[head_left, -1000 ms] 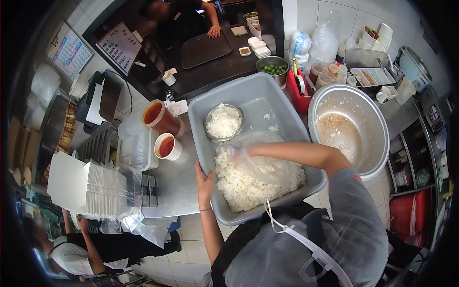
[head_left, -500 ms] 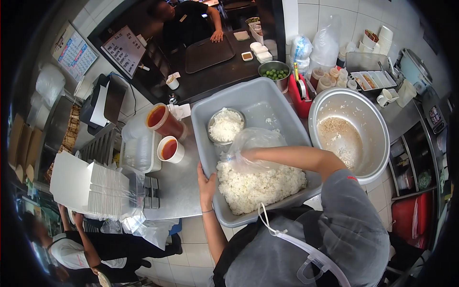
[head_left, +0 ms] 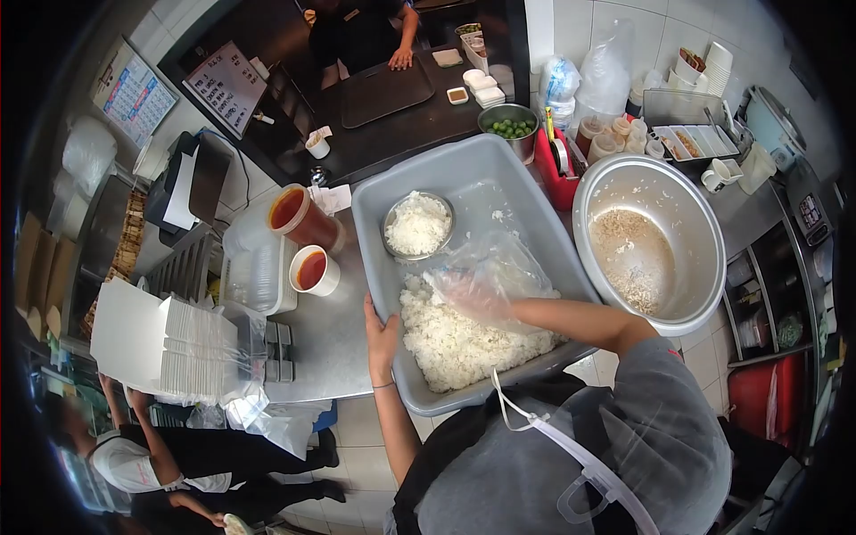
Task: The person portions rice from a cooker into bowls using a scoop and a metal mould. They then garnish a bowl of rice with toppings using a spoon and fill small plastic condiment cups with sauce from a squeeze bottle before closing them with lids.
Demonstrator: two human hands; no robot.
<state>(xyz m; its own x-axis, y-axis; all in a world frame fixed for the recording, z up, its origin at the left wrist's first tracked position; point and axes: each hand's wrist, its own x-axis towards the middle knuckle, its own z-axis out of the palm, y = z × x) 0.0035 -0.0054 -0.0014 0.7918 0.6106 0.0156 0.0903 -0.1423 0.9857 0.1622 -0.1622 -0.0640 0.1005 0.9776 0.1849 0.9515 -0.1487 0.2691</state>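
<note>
A grey tub (head_left: 374, 192) holds a heap of white rice (head_left: 455, 357) and a metal bowl (head_left: 450, 234) filled with rice. My right hand (head_left: 473, 292), inside a clear plastic bag (head_left: 508, 259), rests on the upper part of the heap; the bag blurs its fingers, so their shape is unclear. At the tub's left wall, my left hand (head_left: 381, 334) lies against the rim with its thumb apart from the fingers.
To the right stands a large metal pot (head_left: 713, 259) with rice remnants. Two containers of red sauce (head_left: 312, 270) are at the left. Behind the tub are a bowl of green limes (head_left: 511, 127) and a red holder (head_left: 559, 183). Two other people are at lower left, one across the counter.
My right hand, in the bag, has moved a little right and down over the rice. My left hand stays at the rim. The person across the counter has shifted.
</note>
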